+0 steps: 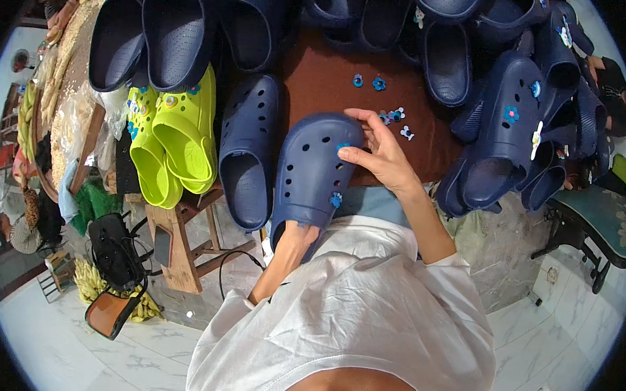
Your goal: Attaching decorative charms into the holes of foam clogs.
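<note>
A navy blue clog with holes lies in front of me on a brown table. My left hand reaches into its heel opening and holds it from inside. My right hand rests on the toe, fingertips pinching a small blue charm at one hole. Another blue flower charm sits lower on the same clog's side. Loose small charms lie on the table just beyond my right hand.
A second navy clog lies to the left, beside two lime green clogs. Several more navy clogs are piled at the back and right, some with charms. A wooden stool and a black bag stand at the lower left.
</note>
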